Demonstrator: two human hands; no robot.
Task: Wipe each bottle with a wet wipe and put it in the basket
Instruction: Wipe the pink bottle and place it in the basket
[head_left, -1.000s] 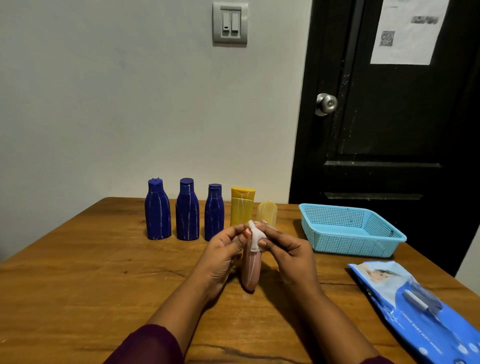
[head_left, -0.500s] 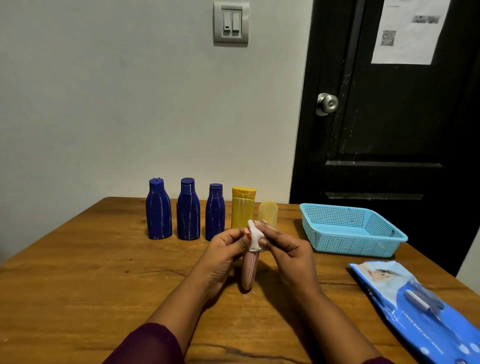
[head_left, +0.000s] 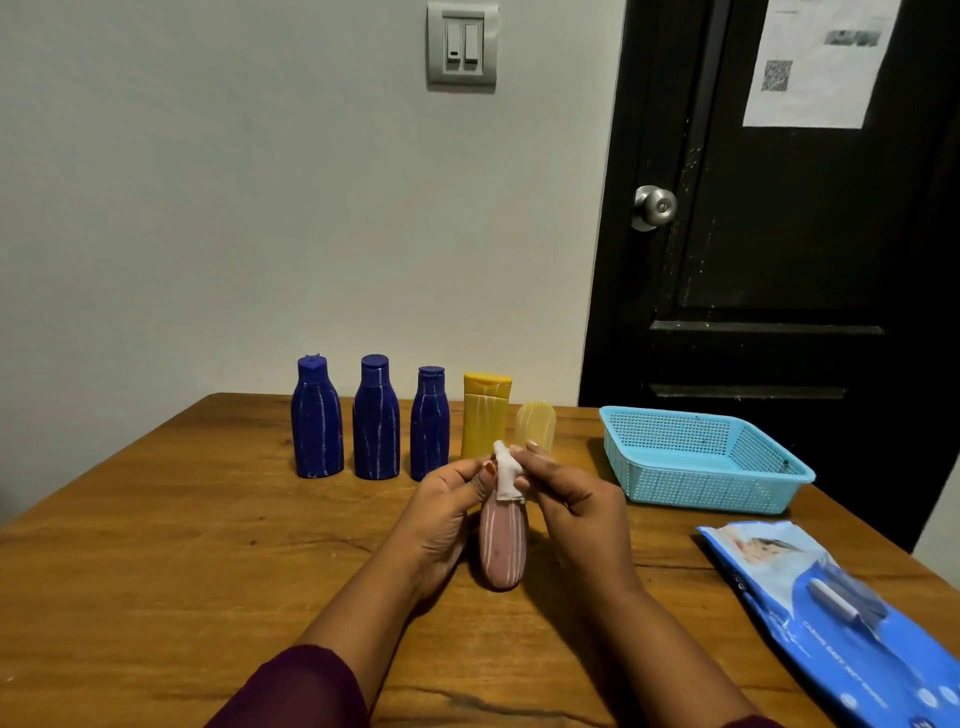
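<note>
Pink bottle (head_left: 502, 545) gripped by left hand (head_left: 441, 514); right hand (head_left: 576, 509) pinches wipe (head_left: 508, 473); basket (head_left: 717, 491) apart, rightward.

Pink bottle (head_left: 502, 545), wipe (head_left: 508, 473) wrapping its top; five bottles (head_left: 430, 426) stand behind; basket (head_left: 696, 483) right.

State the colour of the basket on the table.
Light blue, with a fine mesh of holes; the basket shows clearly in the head view.

A white wet wipe (head_left: 508, 470) hides the cap of the pink plastic bottle (head_left: 502, 545). The blue wet-wipe pack (head_left: 831, 613) runs off the right and bottom edges. Print on the white paper sheet (head_left: 815, 67) is blurred.
</note>
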